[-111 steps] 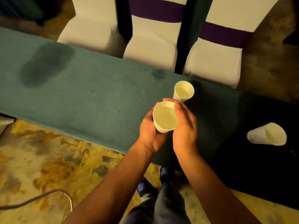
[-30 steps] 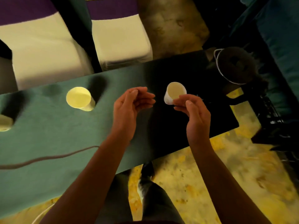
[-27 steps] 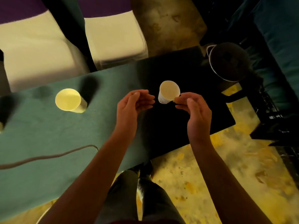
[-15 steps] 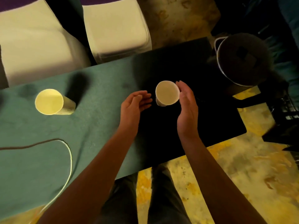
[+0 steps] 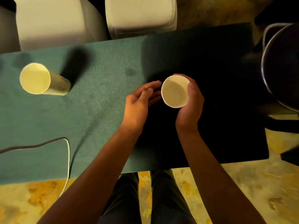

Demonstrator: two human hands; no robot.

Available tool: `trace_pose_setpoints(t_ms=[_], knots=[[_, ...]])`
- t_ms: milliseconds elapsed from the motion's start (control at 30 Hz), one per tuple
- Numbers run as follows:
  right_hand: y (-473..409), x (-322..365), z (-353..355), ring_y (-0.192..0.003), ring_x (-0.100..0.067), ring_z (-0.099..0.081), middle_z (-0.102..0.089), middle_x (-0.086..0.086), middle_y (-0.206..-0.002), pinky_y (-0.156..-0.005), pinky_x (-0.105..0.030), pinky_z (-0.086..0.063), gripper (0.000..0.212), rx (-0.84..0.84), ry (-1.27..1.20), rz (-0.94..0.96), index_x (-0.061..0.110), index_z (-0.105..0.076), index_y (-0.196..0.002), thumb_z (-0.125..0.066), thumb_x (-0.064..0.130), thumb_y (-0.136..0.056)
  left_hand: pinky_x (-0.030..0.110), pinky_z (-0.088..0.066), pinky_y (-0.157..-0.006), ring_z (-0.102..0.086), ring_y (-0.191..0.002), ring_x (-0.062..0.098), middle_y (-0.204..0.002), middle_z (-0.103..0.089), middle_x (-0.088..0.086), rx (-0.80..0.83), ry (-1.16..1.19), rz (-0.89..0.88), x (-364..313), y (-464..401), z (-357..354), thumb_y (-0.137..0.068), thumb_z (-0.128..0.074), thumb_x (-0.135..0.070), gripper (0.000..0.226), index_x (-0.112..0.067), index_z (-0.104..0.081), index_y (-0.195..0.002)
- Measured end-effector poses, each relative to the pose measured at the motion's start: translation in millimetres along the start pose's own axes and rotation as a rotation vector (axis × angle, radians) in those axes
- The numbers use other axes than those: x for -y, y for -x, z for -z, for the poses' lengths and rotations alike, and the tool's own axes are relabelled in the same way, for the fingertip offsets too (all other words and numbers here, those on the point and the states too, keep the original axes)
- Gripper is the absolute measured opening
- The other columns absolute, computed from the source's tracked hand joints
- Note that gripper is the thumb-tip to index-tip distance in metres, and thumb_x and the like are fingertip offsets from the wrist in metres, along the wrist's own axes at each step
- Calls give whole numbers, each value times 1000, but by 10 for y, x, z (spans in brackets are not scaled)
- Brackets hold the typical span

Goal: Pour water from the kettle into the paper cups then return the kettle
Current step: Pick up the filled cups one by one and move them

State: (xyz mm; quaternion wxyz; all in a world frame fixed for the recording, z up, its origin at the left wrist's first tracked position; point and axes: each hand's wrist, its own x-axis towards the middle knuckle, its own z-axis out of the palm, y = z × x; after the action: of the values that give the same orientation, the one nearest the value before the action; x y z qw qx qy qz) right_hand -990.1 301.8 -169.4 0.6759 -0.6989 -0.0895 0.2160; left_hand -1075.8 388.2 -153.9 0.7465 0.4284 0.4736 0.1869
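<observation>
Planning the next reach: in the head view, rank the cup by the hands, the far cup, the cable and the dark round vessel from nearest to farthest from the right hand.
1. Cup by the hands: in the right hand.
2. Dark round vessel: right edge.
3. Cable: left, near table edge.
4. Far cup: far left.

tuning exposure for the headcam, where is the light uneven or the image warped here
Head view: the green table is lit on its left half, near black on the right around the held cup; the far-left cup leans outward from wide-angle stretch and throws a hard shadow; the chairs look slightly blurred.
</observation>
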Motion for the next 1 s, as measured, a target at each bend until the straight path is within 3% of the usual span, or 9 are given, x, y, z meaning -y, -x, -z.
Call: trace_pose_setpoints(t_ms=[100,233,400,533,667,767,867,933,1000], knots=[[-91,36,-18,-106,-21,-72,-75,-15,-112,-87,-29,-57,42,43,-5,55,-1,-70,-116,-30,7,-106,28,-57,-84,-72,-94,19,-111,-72,20,-17,-12,-14,9,-19,-8,-102,-40,1,32,8,-65,-120],[-160,119,-26,-90,-4,-70,-73,6,-98,-74,-21,-55,39,11,5,56,8,-70,-104,-31,5,-102,29,-57,-84,-73,-96,21,-113,-73,21,-34,20,7,28,-49,-22,-101,-42,-1,31,7,-67,-119],[-128,303,-55,-90,-5,-70,-75,17,-93,-73,-20,-54,42,38,-20,112,17,-70,-102,-30,3,-102,25,-57,-75,-74,-84,10,-86,-79,0,3,288,118,9,-63,-175,-102,-40,-17,48,-19,-83,-80],[-35,509,-82,-93,-10,-70,-75,4,-98,-77,-23,-53,41,102,-66,123,11,-71,-103,-30,6,-99,29,-58,-73,-73,-74,19,-78,-75,7,104,685,301,-64,-10,-378,-103,-33,-27,58,-12,-80,-74],[34,680,-87,-102,-33,-72,-75,-24,-109,-85,-34,-57,44,153,-88,135,-4,-70,-113,-30,6,-99,29,-62,-67,-75,-70,21,-76,-75,10,203,840,331,-233,175,-480,-81,-50,-21,34,-8,-80,-72],[96,806,-129,-105,-40,-71,-74,-29,-113,-90,-39,-58,46,209,-69,131,-11,-68,-118,-29,5,-99,35,-54,-94,-70,-96,27,-104,-70,15,221,956,372,-360,275,-443,-76,-55,-23,37,-4,-75,-99],[245,927,-286,-104,-44,-70,-73,-32,-113,-90,-39,-57,46,245,-93,100,-10,-69,-114,-30,5,-97,40,-22,-123,-35,-146,31,-155,-38,13,262,1053,380,-444,336,-315,-79,-57,-26,77,-5,-38,-151],[379,986,-443,-103,-44,-71,-73,-33,-111,-90,-37,-57,44,294,-131,85,-9,-69,-113,-30,4,-96,38,-14,-125,-21,-153,27,-164,-24,9,256,1109,350,-474,374,-150,-75,-62,-29,94,-9,-22,-158],[483,1022,-594,-102,-46,-71,-74,-33,-108,-93,-47,-57,45,360,-147,75,-8,-70,-111,-31,4,-92,37,-14,-125,-28,-149,24,-155,-36,8,255,1119,326,-505,427,37,-80,-58,-30,80,-11,-33,-153]])
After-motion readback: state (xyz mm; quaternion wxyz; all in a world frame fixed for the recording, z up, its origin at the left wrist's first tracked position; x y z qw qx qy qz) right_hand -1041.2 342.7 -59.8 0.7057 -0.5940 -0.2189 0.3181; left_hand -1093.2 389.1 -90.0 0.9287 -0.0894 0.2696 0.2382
